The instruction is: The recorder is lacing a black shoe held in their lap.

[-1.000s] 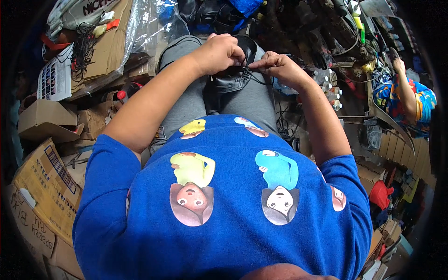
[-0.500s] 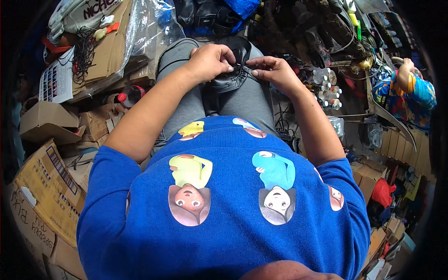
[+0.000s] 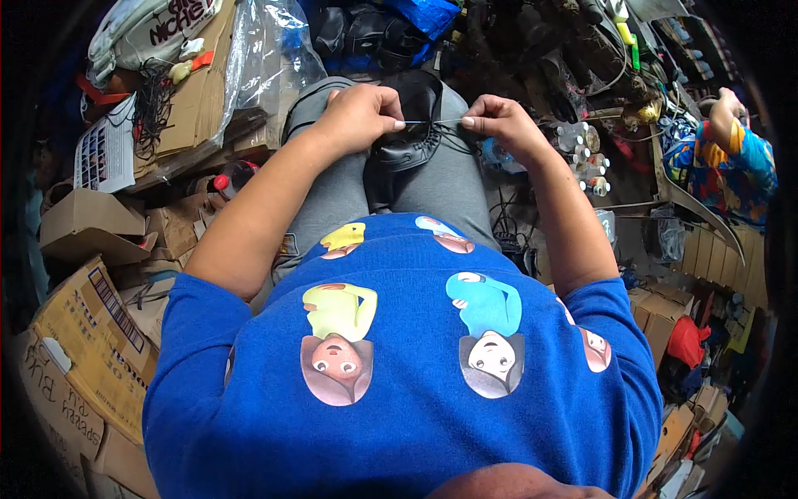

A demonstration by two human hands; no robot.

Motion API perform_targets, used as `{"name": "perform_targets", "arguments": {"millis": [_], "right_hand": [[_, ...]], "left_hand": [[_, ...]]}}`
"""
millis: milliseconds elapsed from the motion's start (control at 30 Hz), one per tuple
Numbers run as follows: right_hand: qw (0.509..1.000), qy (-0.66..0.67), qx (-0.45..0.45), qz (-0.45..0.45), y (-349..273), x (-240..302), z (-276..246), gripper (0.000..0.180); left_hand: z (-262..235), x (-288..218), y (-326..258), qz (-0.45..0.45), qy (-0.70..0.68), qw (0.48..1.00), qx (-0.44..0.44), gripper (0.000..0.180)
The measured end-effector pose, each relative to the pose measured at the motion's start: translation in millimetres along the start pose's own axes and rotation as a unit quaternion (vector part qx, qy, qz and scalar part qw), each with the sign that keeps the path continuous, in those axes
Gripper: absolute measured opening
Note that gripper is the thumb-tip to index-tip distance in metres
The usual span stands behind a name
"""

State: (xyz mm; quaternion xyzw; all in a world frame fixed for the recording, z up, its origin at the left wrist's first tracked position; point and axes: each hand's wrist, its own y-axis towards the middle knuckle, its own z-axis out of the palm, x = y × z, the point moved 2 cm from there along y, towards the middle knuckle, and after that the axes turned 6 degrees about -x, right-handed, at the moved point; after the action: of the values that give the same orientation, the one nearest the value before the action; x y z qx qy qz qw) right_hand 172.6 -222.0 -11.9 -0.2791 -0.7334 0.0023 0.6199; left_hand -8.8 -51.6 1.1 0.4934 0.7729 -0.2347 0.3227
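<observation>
A black leather shoe [image 3: 403, 155] rests across my grey-trousered lap, with gathered stitching along its edge and loose dark strands at its right side. Above it my left hand [image 3: 359, 118] is closed, thumb and forefinger pinching one end of a thin pale thread [image 3: 447, 122]. My right hand [image 3: 504, 125] pinches the other end, so the thread stretches nearly level between the two hands over the shoe's edge. Whether a needle is part of this line I cannot tell. Both hands are just clear of the leather.
Left of my legs are flattened cardboard [image 3: 189, 104], clear plastic sheeting [image 3: 264, 62] and an open carton [image 3: 96, 216]. Several plastic bottles [image 3: 586, 162] stand to the right. Beyond my knees lie more black shoes [image 3: 374, 35]. Another person's arm [image 3: 723, 123] shows at far right.
My hands have drawn apart, the left one going left and the right one going right. The thread between them now shows as a longer, straighter line.
</observation>
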Motion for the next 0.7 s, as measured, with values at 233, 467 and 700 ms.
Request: {"name": "perform_targets", "arguments": {"millis": [233, 467, 700], "right_hand": [[0.997, -0.074, 0.023, 0.01, -26, -10, 3, 0.016], [0.992, -0.082, -0.053, -0.084, -17, 24, -30, 0.015], [0.882, -0.341, -0.222, -0.237, 1, 35, -29, 0.017]], "left_hand": [[5, -18, 2, 0.045, 0.005, 0.997, 0.056, 0.014], [11, -20, 7, 0.139, 0.076, 0.985, 0.065, 0.012], [7, -17, 10, 0.162, 0.124, 0.977, 0.052, 0.011]]}}
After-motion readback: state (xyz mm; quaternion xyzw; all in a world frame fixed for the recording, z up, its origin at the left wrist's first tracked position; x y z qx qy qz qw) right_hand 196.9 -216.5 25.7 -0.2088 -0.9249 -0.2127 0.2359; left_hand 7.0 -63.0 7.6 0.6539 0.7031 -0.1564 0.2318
